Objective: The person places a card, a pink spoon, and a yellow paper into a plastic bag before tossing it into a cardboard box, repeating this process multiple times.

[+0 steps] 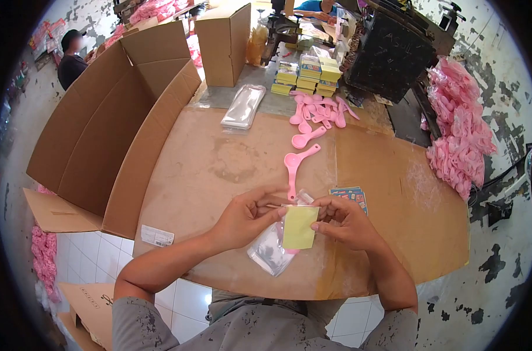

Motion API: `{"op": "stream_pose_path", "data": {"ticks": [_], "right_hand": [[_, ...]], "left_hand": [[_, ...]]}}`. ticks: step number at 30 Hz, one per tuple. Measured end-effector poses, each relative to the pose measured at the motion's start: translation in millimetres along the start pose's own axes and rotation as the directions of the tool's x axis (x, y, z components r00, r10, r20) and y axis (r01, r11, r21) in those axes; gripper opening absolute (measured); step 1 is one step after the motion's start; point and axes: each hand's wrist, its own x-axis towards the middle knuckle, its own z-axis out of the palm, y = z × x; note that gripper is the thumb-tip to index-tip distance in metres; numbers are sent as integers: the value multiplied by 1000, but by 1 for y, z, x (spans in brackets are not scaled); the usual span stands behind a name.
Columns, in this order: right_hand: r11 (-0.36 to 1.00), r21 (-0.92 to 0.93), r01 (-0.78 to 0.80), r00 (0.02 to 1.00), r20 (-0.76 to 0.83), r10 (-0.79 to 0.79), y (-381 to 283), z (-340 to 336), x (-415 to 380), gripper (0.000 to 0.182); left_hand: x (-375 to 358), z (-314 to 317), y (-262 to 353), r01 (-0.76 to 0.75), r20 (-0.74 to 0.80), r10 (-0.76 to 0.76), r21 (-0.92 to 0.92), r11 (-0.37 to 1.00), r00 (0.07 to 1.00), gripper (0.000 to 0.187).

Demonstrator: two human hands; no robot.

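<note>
A yellow card (299, 228) is held upright between my two hands. My left hand (251, 215) pinches its upper left edge, and my right hand (345, 222) grips its right edge. Clear plastic bags (269, 254) lie below and behind the card. Beyond my fingers lies a pink spoon (293, 167), with another pink spoon (307, 138) and a pile of pink spoons (321, 110) farther back. Printed blue cards (355, 198) lie just behind my right hand.
A large open carton (102, 128) stands left, a smaller box (219, 50) at the back. Clear bags (242, 106), card stacks (307, 73) and a black machine (389, 52) are on the table (219, 158). Pink bundles (462, 128) hang right. Two people are in the background.
</note>
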Motion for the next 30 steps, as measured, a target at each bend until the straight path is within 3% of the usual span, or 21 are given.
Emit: {"op": "stream_pose_path", "data": {"ticks": [1,4,6,7,9,10,11,13,15,16,18,20,22,25,28,30], "right_hand": [[1000,-6,14,1000,-8,-14,0,0,0,37],[997,1,75,997,-27,-75,-5,1,1,38],[990,35,137,990,-23,-136,-14,3,5,39],[984,-112,140,988,-42,-145,-19,-1,6,38],[908,-399,126,982,-79,-171,-30,-18,3,38],[878,-462,126,971,-123,-204,-26,-30,2,38],[844,-522,123,957,-162,-240,-17,-44,1,39],[778,-625,70,939,-222,-264,-12,-63,-5,39],[708,-706,-23,929,-277,-245,-11,-75,-11,39],[651,-759,0,936,-229,-267,-8,-80,-14,39],[526,-849,47,947,-130,-295,2,-86,-19,39],[567,-824,15,949,-168,-268,12,-86,-20,36],[635,-772,-27,949,-218,-226,16,-86,-22,34],[748,-660,-73,945,-286,-160,15,-86,-22,30],[766,-642,-33,926,-309,-219,18,-85,-19,25],[691,-723,1,901,-300,-314,20,-86,-18,21]], "left_hand": [[0,5,3,-26,-32,23,-86,996,999,31],[-1,-9,-2,73,169,-90,103,992,981,32],[-1,-19,7,97,153,-125,178,979,980,31],[0,-25,15,109,144,-142,216,970,979,31],[4,-43,42,59,-73,-43,223,973,996,32],[6,-58,45,-134,-236,172,169,976,956,32],[10,-65,54,-327,-401,360,149,933,843,34],[16,-66,87,-607,-662,427,-52,793,616,44],[22,-72,84,-564,-663,375,-87,821,648,46],[25,-76,78,-541,-664,347,-104,834,662,47],[24,-82,40,-286,-407,366,246,926,837,39],[19,-53,23,71,-250,111,619,782,962,31],[11,-26,7,-26,-39,106,835,550,994,32],[11,-11,-11,-230,163,226,921,314,960,35],[13,-14,-19,-255,161,252,879,404,954,34],[12,-16,-18,-105,51,112,830,548,992,28]]}}
